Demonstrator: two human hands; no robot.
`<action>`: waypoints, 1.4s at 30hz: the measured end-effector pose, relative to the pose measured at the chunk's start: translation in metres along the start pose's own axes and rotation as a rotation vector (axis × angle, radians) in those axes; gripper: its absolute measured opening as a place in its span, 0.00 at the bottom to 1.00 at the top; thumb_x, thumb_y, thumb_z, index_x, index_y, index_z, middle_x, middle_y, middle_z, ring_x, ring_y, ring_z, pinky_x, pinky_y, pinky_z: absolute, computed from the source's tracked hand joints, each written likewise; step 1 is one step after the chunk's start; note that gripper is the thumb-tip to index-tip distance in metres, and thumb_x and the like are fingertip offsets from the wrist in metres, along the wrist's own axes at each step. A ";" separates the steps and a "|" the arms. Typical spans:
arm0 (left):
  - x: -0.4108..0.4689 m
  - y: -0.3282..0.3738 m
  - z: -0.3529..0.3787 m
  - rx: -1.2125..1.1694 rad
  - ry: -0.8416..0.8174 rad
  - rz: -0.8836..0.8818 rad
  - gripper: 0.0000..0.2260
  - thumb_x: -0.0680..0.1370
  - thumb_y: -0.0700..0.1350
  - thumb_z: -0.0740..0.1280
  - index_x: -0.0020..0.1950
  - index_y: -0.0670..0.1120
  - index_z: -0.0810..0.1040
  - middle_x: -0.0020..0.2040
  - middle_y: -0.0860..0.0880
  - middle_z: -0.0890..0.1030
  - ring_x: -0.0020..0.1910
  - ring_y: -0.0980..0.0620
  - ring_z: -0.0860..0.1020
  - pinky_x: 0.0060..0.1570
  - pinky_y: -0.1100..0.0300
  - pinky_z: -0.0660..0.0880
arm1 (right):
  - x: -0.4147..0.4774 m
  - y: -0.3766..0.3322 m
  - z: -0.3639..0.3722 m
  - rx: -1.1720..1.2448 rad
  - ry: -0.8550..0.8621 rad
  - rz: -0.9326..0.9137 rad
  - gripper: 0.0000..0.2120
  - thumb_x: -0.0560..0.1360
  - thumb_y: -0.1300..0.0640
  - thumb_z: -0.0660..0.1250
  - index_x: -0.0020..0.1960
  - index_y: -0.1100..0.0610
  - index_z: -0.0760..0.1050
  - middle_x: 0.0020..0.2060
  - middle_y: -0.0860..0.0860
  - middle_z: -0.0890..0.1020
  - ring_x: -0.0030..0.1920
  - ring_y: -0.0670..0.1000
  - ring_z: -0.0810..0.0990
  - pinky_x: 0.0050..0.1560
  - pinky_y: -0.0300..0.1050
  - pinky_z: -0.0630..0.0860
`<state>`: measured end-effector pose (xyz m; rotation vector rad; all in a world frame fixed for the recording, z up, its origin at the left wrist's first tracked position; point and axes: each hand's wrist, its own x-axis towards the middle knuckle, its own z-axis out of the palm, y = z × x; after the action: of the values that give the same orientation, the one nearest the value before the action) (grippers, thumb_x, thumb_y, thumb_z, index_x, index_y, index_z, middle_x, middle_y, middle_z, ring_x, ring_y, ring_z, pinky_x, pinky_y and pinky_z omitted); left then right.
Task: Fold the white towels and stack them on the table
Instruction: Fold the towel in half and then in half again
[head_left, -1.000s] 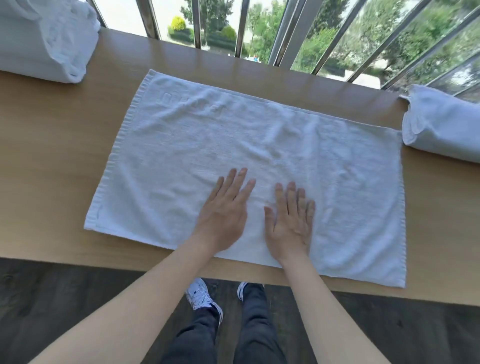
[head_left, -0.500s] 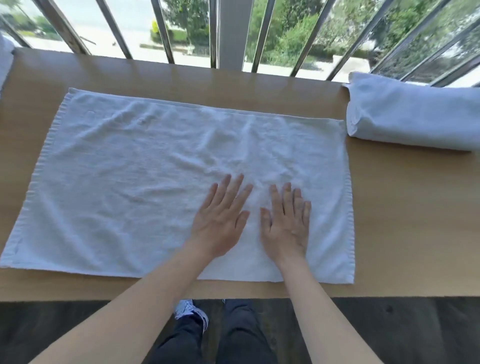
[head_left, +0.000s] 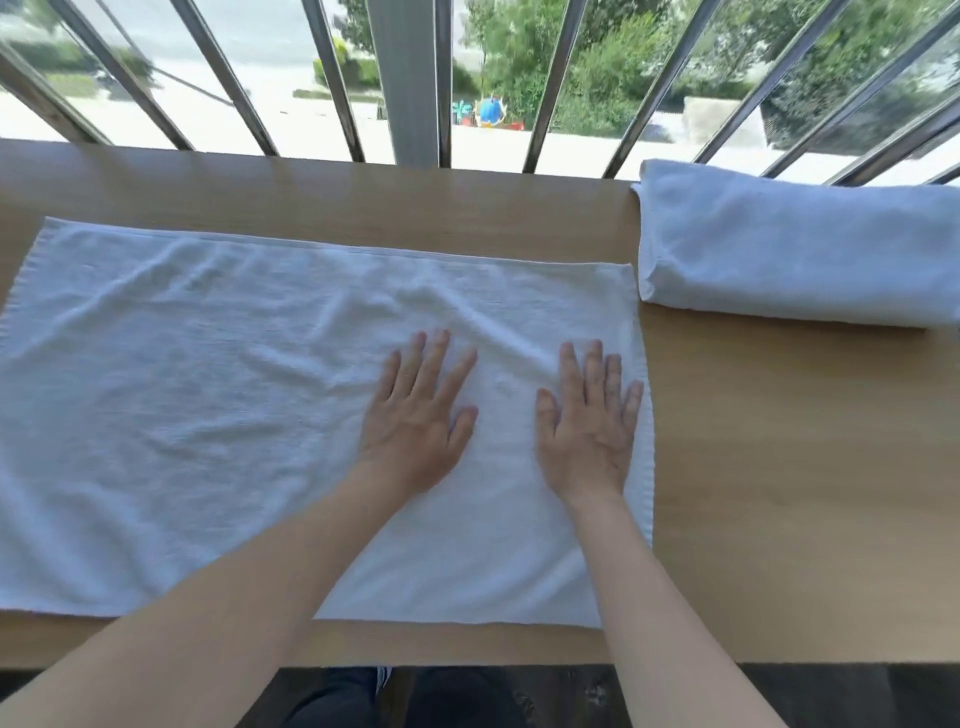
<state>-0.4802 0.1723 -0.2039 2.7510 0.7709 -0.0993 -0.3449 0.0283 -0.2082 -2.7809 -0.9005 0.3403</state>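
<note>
Nothing was gripped: both the left hand and right hand lay flat, fingers spread, palms down on the spread towel on the table. Up and right of the right hand sat a folded towel, just beside the spread one's corner.

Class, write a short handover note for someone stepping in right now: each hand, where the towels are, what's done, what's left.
Left hand: open, flat on the spread towel, holding nothing.
Right hand: open, flat near that towel's right edge.
Spread towel lies unfolded on the table. A folded towel sits at the far right by the window bars.
Done: one towel folded, this one laid flat.
Left: fold it and stack it.
</note>
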 end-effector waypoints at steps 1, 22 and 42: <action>0.005 0.004 -0.002 -0.005 0.029 -0.012 0.27 0.80 0.55 0.55 0.77 0.46 0.68 0.79 0.40 0.63 0.78 0.37 0.60 0.76 0.40 0.55 | 0.000 0.009 -0.002 0.044 0.024 0.027 0.28 0.84 0.47 0.51 0.82 0.51 0.51 0.81 0.53 0.49 0.81 0.54 0.45 0.79 0.56 0.39; 0.172 0.148 -0.006 -0.375 -0.045 -0.093 0.23 0.79 0.61 0.65 0.71 0.53 0.69 0.54 0.52 0.79 0.61 0.46 0.75 0.49 0.52 0.72 | -0.126 0.122 -0.003 0.275 0.261 0.049 0.17 0.75 0.44 0.64 0.47 0.59 0.75 0.67 0.59 0.72 0.75 0.61 0.64 0.70 0.68 0.64; 0.097 0.078 -0.030 -1.117 0.138 -0.420 0.09 0.81 0.46 0.68 0.57 0.45 0.72 0.42 0.49 0.83 0.32 0.59 0.82 0.32 0.67 0.76 | -0.102 0.052 -0.006 0.438 0.365 -0.173 0.07 0.81 0.55 0.62 0.52 0.56 0.76 0.38 0.51 0.78 0.41 0.54 0.73 0.44 0.53 0.74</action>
<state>-0.3570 0.1652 -0.1690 1.5377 1.0132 0.3387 -0.3952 -0.0742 -0.2002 -2.2460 -0.8465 -0.0043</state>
